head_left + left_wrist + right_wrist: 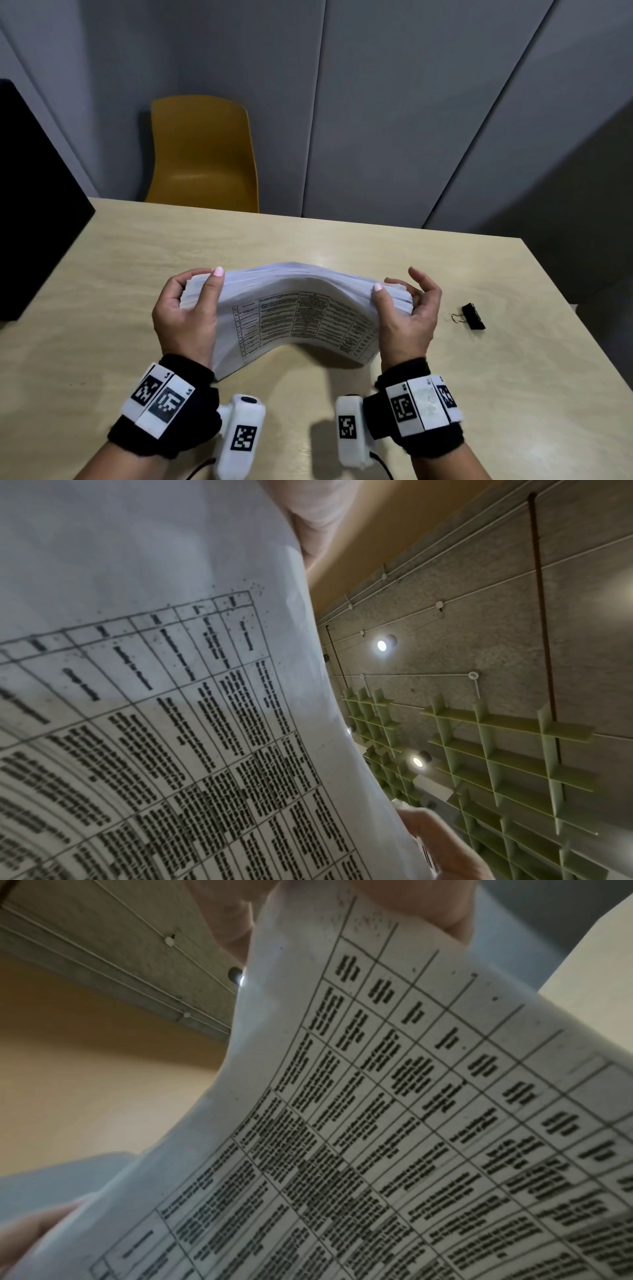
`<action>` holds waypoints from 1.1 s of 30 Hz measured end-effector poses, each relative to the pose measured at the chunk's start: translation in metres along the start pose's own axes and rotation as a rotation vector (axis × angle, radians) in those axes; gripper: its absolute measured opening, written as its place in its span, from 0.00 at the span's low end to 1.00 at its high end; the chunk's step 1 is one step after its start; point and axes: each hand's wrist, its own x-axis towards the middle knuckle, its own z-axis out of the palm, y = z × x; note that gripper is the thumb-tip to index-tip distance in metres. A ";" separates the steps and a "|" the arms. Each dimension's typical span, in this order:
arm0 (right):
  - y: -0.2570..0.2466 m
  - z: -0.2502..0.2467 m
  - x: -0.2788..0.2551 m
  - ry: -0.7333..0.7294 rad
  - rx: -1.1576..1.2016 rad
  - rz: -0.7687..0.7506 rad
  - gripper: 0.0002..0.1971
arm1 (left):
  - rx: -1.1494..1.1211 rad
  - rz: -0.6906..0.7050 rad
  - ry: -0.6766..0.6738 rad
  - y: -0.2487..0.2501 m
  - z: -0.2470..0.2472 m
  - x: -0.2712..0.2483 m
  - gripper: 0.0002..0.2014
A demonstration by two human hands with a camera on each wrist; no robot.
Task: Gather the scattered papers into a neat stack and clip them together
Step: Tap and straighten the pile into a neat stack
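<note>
While both hands, left hand (186, 313) and right hand (409, 310), grasp the gathered stack (298, 308) by its ends, the binder clip (472, 316) lies unused on the worktop (445, 394), right of the stack; clipping remains.

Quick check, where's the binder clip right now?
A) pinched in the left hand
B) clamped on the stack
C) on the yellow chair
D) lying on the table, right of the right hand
D: the binder clip lies on the table, apart from the right hand, while both hands hold the paper stack.

Left hand (186, 310) and right hand (409, 313) raised facing each other, fingers (419, 279) curled, thumbs inward.
</note>
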 end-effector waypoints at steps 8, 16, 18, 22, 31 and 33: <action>-0.008 -0.014 -0.007 -0.129 -0.170 -0.314 0.25 | 0.015 0.042 -0.009 -0.002 -0.001 0.002 0.06; -0.004 -0.030 0.002 -0.298 -0.465 -0.606 0.18 | 0.085 0.086 -0.027 0.000 -0.002 0.002 0.06; -0.003 -0.032 0.004 -0.395 -0.530 -0.637 0.21 | 0.098 0.102 -0.040 0.002 -0.002 0.002 0.06; 0.008 -0.037 0.009 -0.425 -0.631 -0.682 0.21 | 0.138 0.121 -0.138 0.006 -0.008 0.000 0.14; 0.009 -0.038 0.008 -0.397 -0.683 -0.686 0.23 | 0.432 0.636 -0.413 0.000 -0.033 0.007 0.19; 0.008 -0.037 0.006 -0.416 -0.727 -0.666 0.26 | 0.464 0.645 -0.485 -0.003 -0.036 0.006 0.21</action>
